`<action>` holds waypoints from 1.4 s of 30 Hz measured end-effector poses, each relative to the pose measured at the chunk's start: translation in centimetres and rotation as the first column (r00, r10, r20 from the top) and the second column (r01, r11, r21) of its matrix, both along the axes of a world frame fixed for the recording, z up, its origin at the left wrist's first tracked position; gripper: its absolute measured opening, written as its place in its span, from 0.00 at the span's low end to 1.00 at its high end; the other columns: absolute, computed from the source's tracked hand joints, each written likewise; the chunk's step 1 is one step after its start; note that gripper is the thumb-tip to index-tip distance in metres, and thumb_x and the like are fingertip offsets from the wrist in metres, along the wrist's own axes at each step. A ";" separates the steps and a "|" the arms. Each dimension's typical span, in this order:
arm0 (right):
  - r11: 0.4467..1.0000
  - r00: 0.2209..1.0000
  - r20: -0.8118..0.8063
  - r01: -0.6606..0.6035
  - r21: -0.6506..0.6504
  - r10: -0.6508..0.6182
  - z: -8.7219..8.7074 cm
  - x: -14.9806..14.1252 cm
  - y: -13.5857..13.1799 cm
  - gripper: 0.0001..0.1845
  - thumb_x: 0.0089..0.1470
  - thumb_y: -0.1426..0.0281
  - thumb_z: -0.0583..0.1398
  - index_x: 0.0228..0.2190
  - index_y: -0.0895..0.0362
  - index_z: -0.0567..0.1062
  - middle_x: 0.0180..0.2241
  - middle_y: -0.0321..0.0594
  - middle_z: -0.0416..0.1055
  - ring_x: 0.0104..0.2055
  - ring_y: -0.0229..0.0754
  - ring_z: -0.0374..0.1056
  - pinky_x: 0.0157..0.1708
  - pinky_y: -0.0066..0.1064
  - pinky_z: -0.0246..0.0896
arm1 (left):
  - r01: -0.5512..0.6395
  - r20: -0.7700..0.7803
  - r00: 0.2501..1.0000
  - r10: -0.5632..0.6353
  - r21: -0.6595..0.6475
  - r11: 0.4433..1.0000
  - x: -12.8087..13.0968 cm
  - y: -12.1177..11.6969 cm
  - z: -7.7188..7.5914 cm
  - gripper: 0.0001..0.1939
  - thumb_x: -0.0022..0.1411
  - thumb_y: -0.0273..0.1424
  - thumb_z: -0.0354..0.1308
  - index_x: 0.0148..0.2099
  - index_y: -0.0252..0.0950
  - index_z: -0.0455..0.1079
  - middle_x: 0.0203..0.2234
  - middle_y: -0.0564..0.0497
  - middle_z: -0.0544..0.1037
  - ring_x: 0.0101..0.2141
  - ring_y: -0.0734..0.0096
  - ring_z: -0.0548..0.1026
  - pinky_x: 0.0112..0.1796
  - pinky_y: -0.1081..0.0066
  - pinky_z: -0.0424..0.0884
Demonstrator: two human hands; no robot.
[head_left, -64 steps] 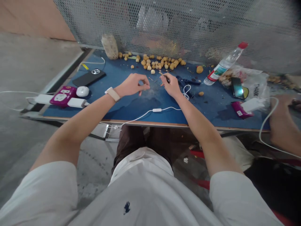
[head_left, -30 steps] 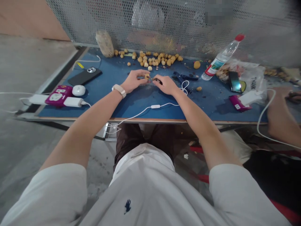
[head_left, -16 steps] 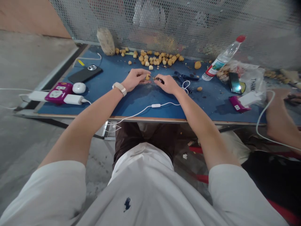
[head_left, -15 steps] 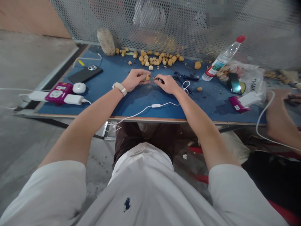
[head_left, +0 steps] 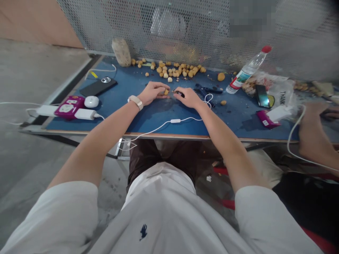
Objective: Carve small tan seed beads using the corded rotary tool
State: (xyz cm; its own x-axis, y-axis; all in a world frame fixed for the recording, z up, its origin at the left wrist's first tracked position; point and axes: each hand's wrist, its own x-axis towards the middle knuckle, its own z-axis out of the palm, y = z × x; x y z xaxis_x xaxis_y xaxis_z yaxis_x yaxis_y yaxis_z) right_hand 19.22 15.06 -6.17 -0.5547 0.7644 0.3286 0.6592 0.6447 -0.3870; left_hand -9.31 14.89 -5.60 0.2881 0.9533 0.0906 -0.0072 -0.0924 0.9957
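My left hand (head_left: 153, 92), with a pale wristband, rests on the blue table (head_left: 148, 116) and pinches a small tan nut (head_left: 166, 92) between its fingertips. My right hand (head_left: 187, 97) lies close beside it, fingers closed on a small dark tool (head_left: 179, 93) whose thin tip points at the nut. Behind both hands a heap of several tan nuts (head_left: 176, 70) is spread along the mesh screen.
At the left lie a black phone (head_left: 98, 86), a white earbud case (head_left: 91, 101) and a magenta power strip (head_left: 69, 107). A white cable (head_left: 172, 121) crosses the front. Dark pliers (head_left: 206, 90), a plastic bottle (head_left: 247, 70) and another person's arm (head_left: 315, 134) are at the right.
Two seconds ago my hands were apart and the left one had no nut; they have since come together around the nut. In the last half second they barely moved.
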 end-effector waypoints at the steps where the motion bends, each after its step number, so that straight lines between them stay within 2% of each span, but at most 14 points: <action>1: 1.000 1.000 0.001 -0.004 0.000 0.004 0.0 0.0 0.0 0.30 0.84 0.46 0.60 0.61 0.54 0.90 0.50 0.51 0.92 0.46 0.58 0.82 0.51 0.46 0.70 | 0.003 0.002 1.000 -0.003 -0.005 1.000 0.0 0.0 0.0 0.12 0.83 0.19 0.67 0.53 0.34 0.92 0.48 0.42 0.96 0.51 0.57 0.98 0.71 0.47 0.91; 10: 1.000 0.999 0.035 -0.002 -0.022 0.003 0.2 -0.4 -0.2 0.29 0.82 0.47 0.62 0.61 0.55 0.92 0.54 0.54 0.95 0.51 0.62 0.86 0.55 0.45 0.71 | -0.008 0.047 0.999 0.013 -0.086 0.996 0.1 -0.5 0.5 0.13 0.84 0.18 0.66 0.50 0.33 0.93 0.48 0.41 0.97 0.42 0.63 0.97 0.67 0.53 0.94; 14: 0.999 0.999 0.037 0.022 -0.035 -0.021 0.1 -0.7 -0.2 0.29 0.83 0.50 0.61 0.63 0.56 0.92 0.55 0.55 0.95 0.55 0.65 0.88 0.57 0.46 0.72 | -0.016 0.046 0.999 0.021 -0.120 0.993 0.0 -1.0 0.9 0.10 0.80 0.18 0.70 0.49 0.33 0.94 0.47 0.40 0.96 0.41 0.60 0.97 0.66 0.53 0.94; 19: 0.999 0.998 0.053 0.031 -0.036 -0.030 0.1 -0.8 -0.3 0.26 0.84 0.51 0.63 0.63 0.53 0.93 0.57 0.53 0.96 0.56 0.63 0.89 0.58 0.44 0.73 | -0.009 0.060 0.998 0.017 -0.135 0.991 -0.2 -1.0 1.0 0.07 0.75 0.21 0.76 0.50 0.34 0.95 0.47 0.41 0.97 0.40 0.62 0.97 0.60 0.62 0.95; 24: 0.999 0.998 0.059 0.036 -0.038 -0.033 0.4 -1.0 -0.5 0.24 0.84 0.51 0.66 0.62 0.53 0.94 0.54 0.52 0.96 0.54 0.62 0.89 0.54 0.42 0.72 | -0.014 0.077 0.997 0.027 -0.160 0.987 -0.1 -1.2 1.2 0.13 0.80 0.18 0.68 0.48 0.33 0.95 0.44 0.41 0.97 0.37 0.64 0.96 0.53 0.68 0.94; 28: 0.999 0.998 0.053 0.035 -0.036 -0.033 0.6 -1.1 -0.6 0.25 0.84 0.53 0.65 0.62 0.55 0.93 0.52 0.52 0.96 0.51 0.59 0.88 0.52 0.41 0.70 | 0.001 0.067 0.998 0.010 -0.167 0.986 -0.2 -1.3 1.3 0.11 0.79 0.18 0.70 0.48 0.32 0.95 0.43 0.40 0.97 0.39 0.62 0.97 0.55 0.66 0.94; 35: 0.999 0.998 0.056 0.027 -0.033 -0.025 0.7 -1.1 -0.7 0.24 0.84 0.53 0.66 0.63 0.56 0.94 0.53 0.52 0.96 0.51 0.58 0.87 0.53 0.41 0.70 | -0.016 0.041 0.999 0.022 -0.147 0.989 -0.2 -1.1 1.1 0.09 0.75 0.19 0.74 0.47 0.33 0.95 0.42 0.41 0.97 0.40 0.60 0.97 0.61 0.60 0.95; 42: 0.998 0.998 0.054 0.047 -0.030 -0.045 0.6 -1.2 -0.6 0.24 0.84 0.52 0.66 0.61 0.55 0.95 0.55 0.53 0.96 0.54 0.62 0.89 0.55 0.44 0.72 | -0.024 0.032 0.999 0.029 -0.148 0.989 -0.2 -0.9 0.9 0.11 0.77 0.19 0.71 0.47 0.33 0.95 0.44 0.42 0.97 0.39 0.63 0.97 0.58 0.64 0.94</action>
